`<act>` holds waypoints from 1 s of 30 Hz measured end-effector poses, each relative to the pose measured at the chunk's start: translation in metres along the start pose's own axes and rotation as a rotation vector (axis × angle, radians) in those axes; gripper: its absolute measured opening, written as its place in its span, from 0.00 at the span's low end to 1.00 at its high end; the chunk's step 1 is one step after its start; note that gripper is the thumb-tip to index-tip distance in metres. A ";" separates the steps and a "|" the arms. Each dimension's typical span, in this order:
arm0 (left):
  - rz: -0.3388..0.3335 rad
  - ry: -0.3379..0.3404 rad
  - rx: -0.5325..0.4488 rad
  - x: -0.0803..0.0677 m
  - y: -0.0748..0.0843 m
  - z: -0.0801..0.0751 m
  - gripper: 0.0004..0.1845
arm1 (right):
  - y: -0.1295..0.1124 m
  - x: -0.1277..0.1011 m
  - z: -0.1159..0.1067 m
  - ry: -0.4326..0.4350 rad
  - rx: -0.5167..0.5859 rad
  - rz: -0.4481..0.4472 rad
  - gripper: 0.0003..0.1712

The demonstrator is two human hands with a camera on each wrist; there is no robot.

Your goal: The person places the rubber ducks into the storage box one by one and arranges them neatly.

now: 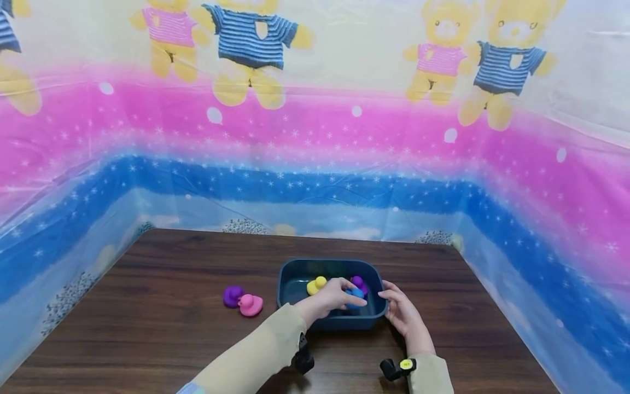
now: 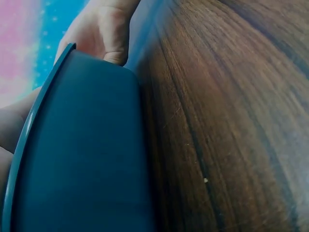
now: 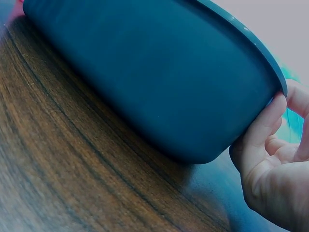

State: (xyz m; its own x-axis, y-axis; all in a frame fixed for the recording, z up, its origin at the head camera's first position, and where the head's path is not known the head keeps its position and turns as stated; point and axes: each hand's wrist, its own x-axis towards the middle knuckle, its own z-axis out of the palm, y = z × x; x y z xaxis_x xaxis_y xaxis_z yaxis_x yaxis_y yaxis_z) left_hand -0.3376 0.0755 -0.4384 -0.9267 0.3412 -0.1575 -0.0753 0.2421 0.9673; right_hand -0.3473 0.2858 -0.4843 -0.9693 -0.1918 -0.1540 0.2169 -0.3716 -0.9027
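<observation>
A dark blue-grey plastic bin (image 1: 325, 324) stands on the table. My left hand (image 1: 332, 298) reaches over its near rim and grips a blue toy duck (image 1: 356, 295) inside, partly covered by the fingers. Close by in the bin are a yellow duck (image 1: 316, 285) and a purple duck (image 1: 358, 282). My right hand (image 1: 404, 317) holds the bin's right end at the rim. In the right wrist view the right hand (image 3: 277, 154) has its digits at the rim corner. The left wrist view mostly shows the bin's outer wall (image 2: 87, 145), hiding the duck.
Left of the bin, a second purple duck (image 1: 233, 296) and a pink duck (image 1: 251, 305) sit touching on the dark wood table (image 1: 162, 328). A patterned curtain (image 1: 295, 180) with bears encloses the table's back and sides.
</observation>
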 end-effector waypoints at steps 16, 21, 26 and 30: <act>0.058 -0.058 0.272 0.008 0.000 0.011 0.17 | 0.003 0.003 -0.002 0.028 -0.030 -0.002 0.18; 0.110 -0.081 0.385 0.007 0.000 0.011 0.14 | 0.004 0.003 -0.002 0.052 -0.034 -0.009 0.17; 0.151 -0.095 0.483 0.006 0.000 0.011 0.13 | 0.004 0.003 -0.002 0.032 -0.006 -0.005 0.16; 0.174 -0.101 0.560 0.006 0.002 0.010 0.15 | 0.003 0.004 -0.001 0.027 0.001 0.003 0.16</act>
State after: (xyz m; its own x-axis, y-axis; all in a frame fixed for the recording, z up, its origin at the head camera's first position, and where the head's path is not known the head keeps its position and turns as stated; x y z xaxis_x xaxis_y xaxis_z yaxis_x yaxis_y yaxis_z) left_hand -0.3400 0.0869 -0.4393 -0.8664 0.4967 -0.0509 0.3055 0.6081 0.7327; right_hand -0.3504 0.2849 -0.4884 -0.9713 -0.1683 -0.1680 0.2204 -0.3722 -0.9016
